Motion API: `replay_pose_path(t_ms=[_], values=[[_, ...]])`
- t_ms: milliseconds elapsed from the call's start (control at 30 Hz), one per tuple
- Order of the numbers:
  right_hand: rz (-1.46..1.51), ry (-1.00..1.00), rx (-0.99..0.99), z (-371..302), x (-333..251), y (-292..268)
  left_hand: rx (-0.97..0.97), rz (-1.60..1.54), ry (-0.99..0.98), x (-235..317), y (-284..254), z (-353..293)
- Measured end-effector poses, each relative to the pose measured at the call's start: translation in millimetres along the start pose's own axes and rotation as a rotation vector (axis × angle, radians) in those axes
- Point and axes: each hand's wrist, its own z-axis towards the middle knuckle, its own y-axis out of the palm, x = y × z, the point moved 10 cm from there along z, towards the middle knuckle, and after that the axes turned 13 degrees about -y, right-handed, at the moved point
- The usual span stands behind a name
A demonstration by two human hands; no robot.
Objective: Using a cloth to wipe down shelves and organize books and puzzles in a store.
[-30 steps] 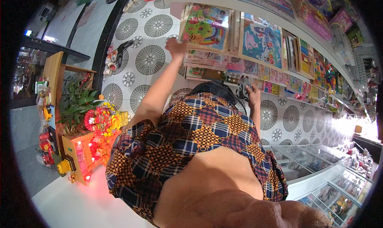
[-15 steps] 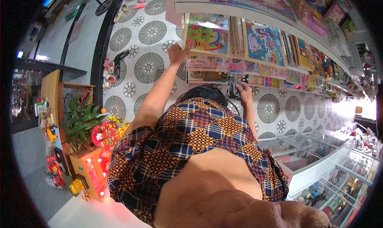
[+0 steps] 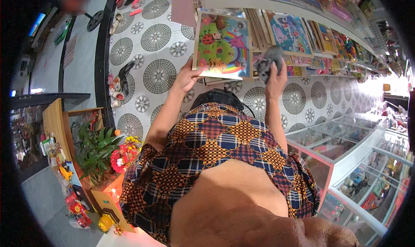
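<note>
My left hand (image 3: 189,77) grips the lower left corner of a colourful picture board (image 3: 222,44), printed with a ladybird, flowers and a rainbow. The board is tilted out in front of the shelf. In my right hand (image 3: 276,78) is a crumpled dark grey cloth (image 3: 269,64), slightly blurred and just right of the board. Behind the cloth, a blue picture board (image 3: 290,33) stands on the shelf. Between the two pictures, several thin boards (image 3: 259,28) are lined up on edge.
The white shelf unit (image 3: 216,2) carries more colourful packs along its right. Glass display cases (image 3: 346,160) stand at lower right. A potted plant (image 3: 93,147) and a wooden cabinet (image 3: 56,117) are at left. Shoes (image 3: 116,89) lie on the patterned tile floor (image 3: 158,76).
The ladybird picture board has come out from the shelf toward me, with my left hand on its corner. My right hand has risen with the cloth, nearer the board's right side.
</note>
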Motion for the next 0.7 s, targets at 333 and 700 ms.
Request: replay_pose_path(t_ms=[333, 700], values=[[-0.175, -0.674, -0.809, -45.3, -50.0, 157.7, -0.076, 0.077, -0.115, -51.7, 64.8, 12.3], [-0.532, -0.555, -0.35, 71.2, 75.1, 71.8, -0.01, 0.024, 0.038, -35.3, 75.7, -4.5]])
